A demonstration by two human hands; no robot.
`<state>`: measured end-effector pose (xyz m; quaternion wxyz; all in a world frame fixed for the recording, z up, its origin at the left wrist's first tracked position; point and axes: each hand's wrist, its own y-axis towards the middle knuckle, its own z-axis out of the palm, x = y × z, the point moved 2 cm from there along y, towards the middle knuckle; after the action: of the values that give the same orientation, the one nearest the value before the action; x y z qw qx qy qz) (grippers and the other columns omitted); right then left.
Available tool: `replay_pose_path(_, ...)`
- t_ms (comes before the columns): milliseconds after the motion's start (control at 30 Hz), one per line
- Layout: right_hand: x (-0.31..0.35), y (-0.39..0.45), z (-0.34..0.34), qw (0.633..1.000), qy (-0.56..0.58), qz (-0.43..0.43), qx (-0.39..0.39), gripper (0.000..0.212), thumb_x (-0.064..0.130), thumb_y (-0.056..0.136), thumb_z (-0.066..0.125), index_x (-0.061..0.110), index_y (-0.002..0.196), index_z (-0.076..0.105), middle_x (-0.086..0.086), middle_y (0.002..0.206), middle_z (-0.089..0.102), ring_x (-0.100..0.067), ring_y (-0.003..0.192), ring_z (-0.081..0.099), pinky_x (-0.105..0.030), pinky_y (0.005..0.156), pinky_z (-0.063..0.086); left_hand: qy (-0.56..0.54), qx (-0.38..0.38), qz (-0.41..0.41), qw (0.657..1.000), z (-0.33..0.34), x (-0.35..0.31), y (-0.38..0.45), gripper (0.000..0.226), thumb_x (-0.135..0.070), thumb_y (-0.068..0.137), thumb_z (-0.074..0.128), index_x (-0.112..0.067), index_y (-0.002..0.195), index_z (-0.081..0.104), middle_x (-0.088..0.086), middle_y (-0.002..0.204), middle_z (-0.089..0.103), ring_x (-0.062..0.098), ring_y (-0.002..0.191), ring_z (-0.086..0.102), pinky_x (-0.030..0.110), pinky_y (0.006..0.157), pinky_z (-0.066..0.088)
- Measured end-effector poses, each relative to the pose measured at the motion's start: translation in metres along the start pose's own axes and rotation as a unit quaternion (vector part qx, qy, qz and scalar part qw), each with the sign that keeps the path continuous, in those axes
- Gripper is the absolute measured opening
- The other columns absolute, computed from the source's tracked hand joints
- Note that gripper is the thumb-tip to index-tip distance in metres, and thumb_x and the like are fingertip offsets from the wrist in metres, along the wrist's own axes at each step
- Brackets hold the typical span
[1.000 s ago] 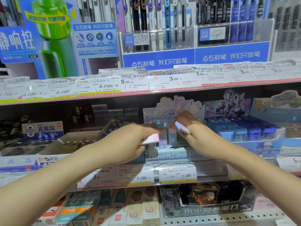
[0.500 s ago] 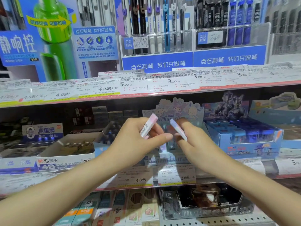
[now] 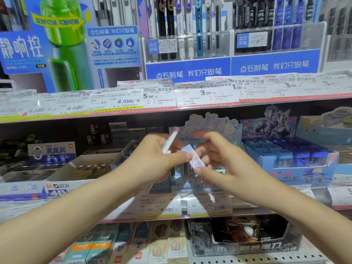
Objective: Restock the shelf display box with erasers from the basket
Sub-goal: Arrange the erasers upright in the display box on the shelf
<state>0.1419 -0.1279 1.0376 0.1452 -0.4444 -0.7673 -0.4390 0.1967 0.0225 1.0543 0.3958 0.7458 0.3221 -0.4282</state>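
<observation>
My left hand holds a slim pink-and-white eraser upright between its fingers. A pale lilac eraser lies tilted in front of it, pinched by the fingertips of my right hand, and my left thumb touches it too. Both hands hover in front of the pastel cartoon display box on the middle shelf, which they mostly hide. A few upright erasers show in the box under my hands. The basket is out of view.
A blue box of sharpeners stands right of the display box. A white open eraser box sits to the left. Price-tag strips edge the shelves, pens hang above, and a dark box sits on the lower shelf.
My hands pulled back out of the display box and rose. The pink eraser turned upright in my left hand, and the lilac one now sits between both hands.
</observation>
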Motion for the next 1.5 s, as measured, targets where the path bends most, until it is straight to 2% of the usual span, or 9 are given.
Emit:
replay_pose_path(167, -0.003, 0.008, -0.01, 0.999, -0.03, -0.022, 0.004, 0.051, 0.006, 0.08, 0.067, 0.045, 0.106, 0.047, 0.005, 0.084, 0.058, -0.015, 0.069, 0.062, -0.028, 0.068, 0.051, 0.113, -0.01, 0.06, 0.992, -0.005, 0.007, 0.006, 0.02, -0.021, 0.083, 0.066, -0.002, 0.079, 0.07, -0.007, 0.038, 0.035, 0.009, 0.034, 0.024, 0.02, 0.037, 0.02)
replay_pose_path(300, -0.017, 0.015, -0.024, 0.998, -0.03, 0.005, -0.052, 0.043, 0.005, 0.079, 0.067, 0.041, 0.099, 0.051, 0.0, 0.091, 0.057, -0.019, 0.075, 0.064, -0.032, 0.071, 0.052, 0.375, -0.006, 0.196, 0.906, -0.012, 0.007, 0.008, 0.033, 0.004, 0.078, 0.054, -0.017, 0.054, 0.045, -0.005, 0.049, 0.038, 0.008, 0.047, 0.035, 0.021, 0.047, 0.022)
replay_pose_path(467, -0.034, 0.017, -0.024, 0.993, -0.012, 0.011, -0.114, 0.041, 0.004, 0.08, 0.064, 0.04, 0.09, 0.048, -0.001, 0.091, 0.057, -0.009, 0.068, 0.061, -0.029, 0.07, 0.05, 0.506, 0.075, 0.158, 0.845, -0.008, 0.012, 0.005, 0.061, 0.001, 0.079, 0.046, -0.041, 0.123, 0.053, -0.01, 0.078, 0.064, 0.014, 0.058, 0.048, 0.011, 0.046, 0.028)
replay_pose_path(600, -0.041, 0.015, -0.02, 0.99, -0.055, -0.01, -0.126, 0.032, 0.01, 0.078, 0.069, 0.036, 0.089, 0.054, 0.006, 0.082, 0.061, -0.005, 0.077, 0.058, -0.023, 0.07, 0.048, 0.502, 0.081, 0.172, 0.844, -0.008, 0.011, 0.005, 0.067, 0.0, 0.082, 0.045, -0.038, 0.136, 0.041, -0.007, 0.126, 0.062, 0.001, 0.082, 0.058, 0.006, 0.048, 0.033)
replay_pose_path(833, -0.048, 0.008, -0.011, 0.993, -0.043, -0.022, -0.111, 0.004, 0.035, 0.082, 0.062, 0.035, 0.087, 0.063, 0.014, 0.088, 0.067, 0.004, 0.09, 0.059, -0.01, 0.079, 0.044, 0.483, 0.106, 0.142, 0.857, -0.009, 0.013, 0.007, 0.067, 0.001, 0.081, 0.046, -0.04, 0.134, 0.042, -0.008, 0.123, 0.064, -0.015, 0.053, 0.047, 0.004, 0.05, 0.036)
replay_pose_path(1033, -0.056, 0.009, -0.01, 0.995, 0.003, 0.002, -0.104, 0.081, 0.067, 0.082, 0.037, -0.009, 0.08, 0.065, -0.025, 0.092, 0.063, -0.033, 0.092, 0.058, -0.041, 0.083, 0.044, 0.485, 0.105, 0.135, 0.858, -0.008, 0.012, 0.007, 0.064, 0.002, 0.082, 0.046, -0.035, 0.135, 0.044, -0.002, 0.11, 0.069, -0.021, 0.065, 0.049, 0.005, 0.048, 0.036)
replay_pose_path(1167, -0.044, 0.009, -0.014, 0.994, 0.052, 0.036, -0.089, 0.035, 0.032, 0.096, 0.039, 0.02, 0.088, 0.071, 0.023, 0.074, 0.068, 0.014, 0.08, 0.061, 0.002, 0.072, 0.038, 0.473, 0.097, 0.141, 0.864, -0.008, 0.01, 0.005, 0.056, 0.001, 0.082, 0.048, -0.031, 0.128, 0.053, -0.012, 0.093, 0.067, -0.008, 0.056, 0.049, 0.006, 0.053, 0.037)
replay_pose_path(1333, -0.03, 0.0, -0.014, 0.986, 0.073, -0.013, -0.146, 0.021, 0.033, 0.083, 0.052, 0.024, 0.099, 0.063, 0.006, 0.101, 0.067, -0.001, 0.096, 0.06, -0.008, 0.084, 0.043, 0.434, 0.05, 0.199, 0.877, -0.007, 0.011, -0.005, 0.045, -0.004, 0.075, 0.048, -0.025, 0.113, 0.06, -0.003, 0.096, 0.063, 0.009, 0.09, 0.057, 0.029, 0.08, 0.047)
replay_pose_path(1500, 0.003, -0.007, -0.006, 0.989, 0.026, -0.115, -0.088, 0.026, 0.021, 0.079, 0.064, 0.02, 0.104, 0.065, 0.007, 0.098, 0.063, -0.012, 0.098, 0.059, -0.018, 0.089, 0.044, 0.33, 0.099, 0.196, 0.918, 0.01, 0.001, -0.015, 0.03, -0.005, 0.068, 0.046, -0.033, 0.059, 0.047, -0.014, 0.059, 0.053, 0.0, 0.057, 0.046, 0.011, 0.052, 0.031)
